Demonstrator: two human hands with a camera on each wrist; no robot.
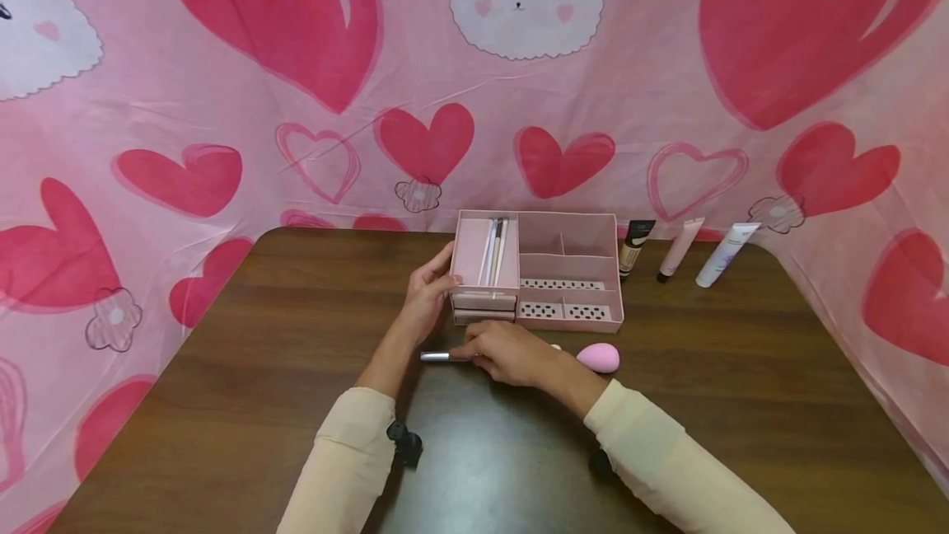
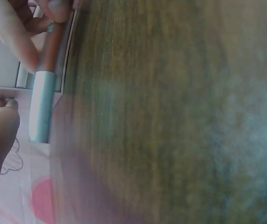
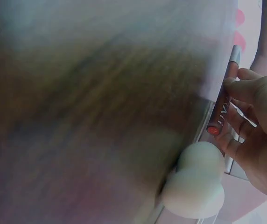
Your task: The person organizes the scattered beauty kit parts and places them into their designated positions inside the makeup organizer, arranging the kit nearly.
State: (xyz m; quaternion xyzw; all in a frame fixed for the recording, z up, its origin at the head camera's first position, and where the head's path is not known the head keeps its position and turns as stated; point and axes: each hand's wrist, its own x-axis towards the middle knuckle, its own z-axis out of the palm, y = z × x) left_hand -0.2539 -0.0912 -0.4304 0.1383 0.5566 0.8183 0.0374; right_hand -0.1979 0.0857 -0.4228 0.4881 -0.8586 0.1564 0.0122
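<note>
My right hand (image 1: 507,350) pinches a lip gloss tube (image 3: 223,100) between thumb and fingers, close in front of a pink makeup organizer (image 1: 567,325). The tube is reddish brown with lettering, and its silver cap (image 2: 42,107) points left. In the head view my right fingers cover much of the tube. My left hand (image 1: 426,295) rests against the organizer's left side, fingers extended along the wall and thumb at the upper front edge. Two drawers (image 1: 484,302) sit in the organizer's left front, below a top tray holding several slim brushes or pencils (image 1: 494,252).
A pink makeup sponge (image 1: 597,358) lies right of my right hand. A cream gourd-shaped sponge (image 3: 196,182) is mostly hidden behind that hand in the head view. Right of the organizer stand a black-capped tube (image 1: 635,248), a pink tube (image 1: 680,250) and a white tube (image 1: 727,255).
</note>
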